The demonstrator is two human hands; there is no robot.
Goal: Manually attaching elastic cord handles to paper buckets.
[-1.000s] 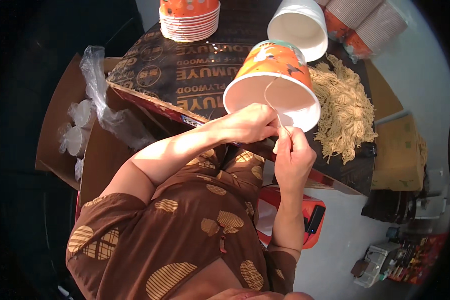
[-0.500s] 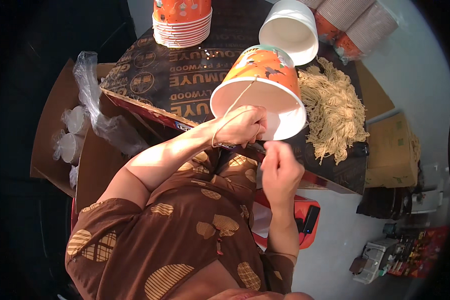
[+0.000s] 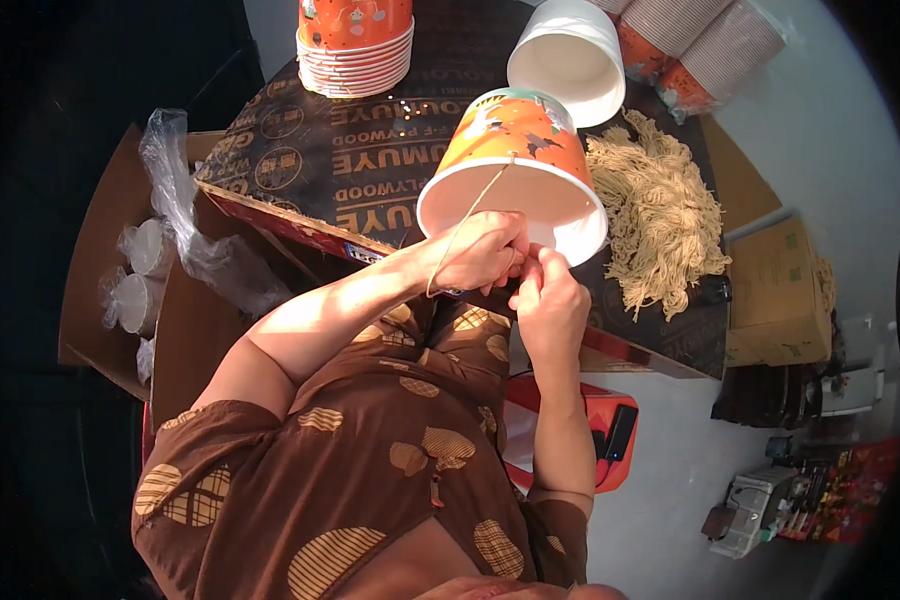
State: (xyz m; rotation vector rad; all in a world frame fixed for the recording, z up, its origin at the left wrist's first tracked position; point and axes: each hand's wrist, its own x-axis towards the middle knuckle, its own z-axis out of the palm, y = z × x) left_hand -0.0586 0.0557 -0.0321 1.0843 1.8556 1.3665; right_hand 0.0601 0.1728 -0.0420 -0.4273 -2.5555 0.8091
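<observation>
An orange patterned paper bucket (image 3: 530, 130) lies tipped on the table, its white open mouth facing me. From a hole near its rim a thin beige cord (image 3: 485, 190) runs down and loops over the back of my left hand (image 3: 480, 250). That hand is closed in front of the bucket's lower rim, its fingers pinched on the cord. My right hand (image 3: 550, 295) meets it there, thumb and forefinger pressed together; what lies between them is hidden. A heap of beige cords (image 3: 660, 215) lies on the table to the right of the bucket.
On the dark plywood table (image 3: 380, 150) stand a stack of orange buckets (image 3: 355, 50) and a white bucket (image 3: 567, 65) on its side. Wrapped bucket stacks (image 3: 705, 50) are at the far right. An open carton (image 3: 105, 270) with plastic-wrapped white cups sits left; a red stool (image 3: 610, 440) is below.
My right hand has moved up and left, bringing its fingertips against my left hand. The left hand and the bucket have stayed nearly in place.
</observation>
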